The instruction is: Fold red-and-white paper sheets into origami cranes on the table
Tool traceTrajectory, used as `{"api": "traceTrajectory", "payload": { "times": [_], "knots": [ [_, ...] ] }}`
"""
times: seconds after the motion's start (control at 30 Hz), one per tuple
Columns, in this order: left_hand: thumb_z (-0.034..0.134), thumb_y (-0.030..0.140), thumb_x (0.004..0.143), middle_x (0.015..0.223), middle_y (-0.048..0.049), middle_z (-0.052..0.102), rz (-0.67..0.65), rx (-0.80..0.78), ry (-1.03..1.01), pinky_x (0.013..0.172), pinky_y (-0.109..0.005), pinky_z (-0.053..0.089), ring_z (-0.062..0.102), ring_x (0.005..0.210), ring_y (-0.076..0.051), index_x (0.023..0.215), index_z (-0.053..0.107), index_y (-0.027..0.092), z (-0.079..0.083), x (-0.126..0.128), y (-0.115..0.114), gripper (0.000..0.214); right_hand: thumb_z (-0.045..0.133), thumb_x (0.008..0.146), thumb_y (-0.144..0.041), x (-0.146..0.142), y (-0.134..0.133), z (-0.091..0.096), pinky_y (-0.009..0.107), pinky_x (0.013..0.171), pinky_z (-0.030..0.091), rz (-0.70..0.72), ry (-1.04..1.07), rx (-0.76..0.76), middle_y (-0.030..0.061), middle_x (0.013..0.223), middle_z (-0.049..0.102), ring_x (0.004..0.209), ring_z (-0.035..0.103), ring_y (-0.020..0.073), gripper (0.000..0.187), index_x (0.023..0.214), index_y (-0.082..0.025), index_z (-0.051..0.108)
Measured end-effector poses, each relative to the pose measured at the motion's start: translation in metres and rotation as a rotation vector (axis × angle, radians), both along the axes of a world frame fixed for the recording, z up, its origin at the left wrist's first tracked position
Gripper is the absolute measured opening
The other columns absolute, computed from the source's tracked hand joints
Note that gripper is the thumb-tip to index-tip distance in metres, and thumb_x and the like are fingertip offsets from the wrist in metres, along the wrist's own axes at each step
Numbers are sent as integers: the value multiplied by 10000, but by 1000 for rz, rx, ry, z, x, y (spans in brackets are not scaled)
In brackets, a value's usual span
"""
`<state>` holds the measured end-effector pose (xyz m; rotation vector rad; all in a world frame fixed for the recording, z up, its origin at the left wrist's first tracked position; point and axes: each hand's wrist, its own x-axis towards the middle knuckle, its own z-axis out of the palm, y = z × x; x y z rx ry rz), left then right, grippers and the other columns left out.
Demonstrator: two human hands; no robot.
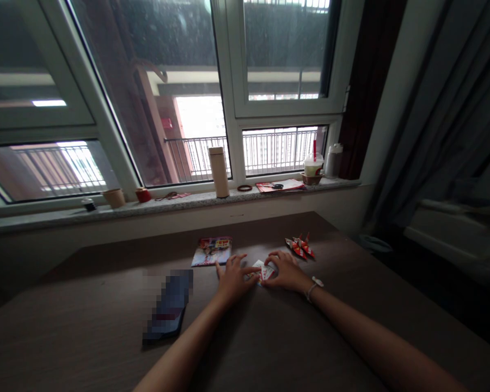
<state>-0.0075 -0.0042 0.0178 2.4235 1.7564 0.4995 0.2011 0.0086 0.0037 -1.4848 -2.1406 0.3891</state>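
Observation:
A small piece of folded paper (265, 270), white with red and coloured print, lies on the dark table between my hands. My left hand (236, 279) has its thumb and index finger on the paper's left side, while its other fingers spread over the table. From the right, my right hand (289, 272) curls its thumb and fingers round the paper's edge; a bracelet (312, 287) is on that wrist. Behind the right hand lie several red and white folded paper cranes (300, 246). A stack of printed paper sheets (212, 251) is behind the left hand.
A phone-like dark object (169, 307), partly pixelated, lies left of my left forearm on the table (106, 294). Along the windowsill (188, 201) stand a beige bottle (219, 173), paper cup (114, 198), scissors (276, 186) on paper, a drink cup (313, 163) and a grey bottle (334, 161).

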Motion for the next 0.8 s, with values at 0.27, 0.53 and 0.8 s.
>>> {"api": "traceTrajectory", "payload": {
  "times": [0.27,0.53,0.8],
  "knots": [
    [613,539,856,1495,-13,441,1,-23,3,1042,-806,-6,315,1398,-386,1109,688,514,0,0,1,266,793,585,-619,1,-1,1,473,1113,240,13,1,-3,60,1318,533,1267,439,298,625,1099,-294,651],
    [608,570,845,1499,-7,435,13,-73,-11,1063,-786,-14,297,1410,-393,1106,697,499,7,1,-3,285,701,768,-498,4,3,2,437,1075,276,-17,43,-6,27,1250,586,1225,472,260,308,1015,-314,704],
    [678,592,771,1505,-11,433,3,-61,-30,1053,-793,-25,322,1395,-388,1100,700,475,4,2,-3,350,747,709,-468,2,-2,1,423,1029,317,-19,11,78,40,1168,609,1173,495,263,385,1024,-269,653]
  ]
}}
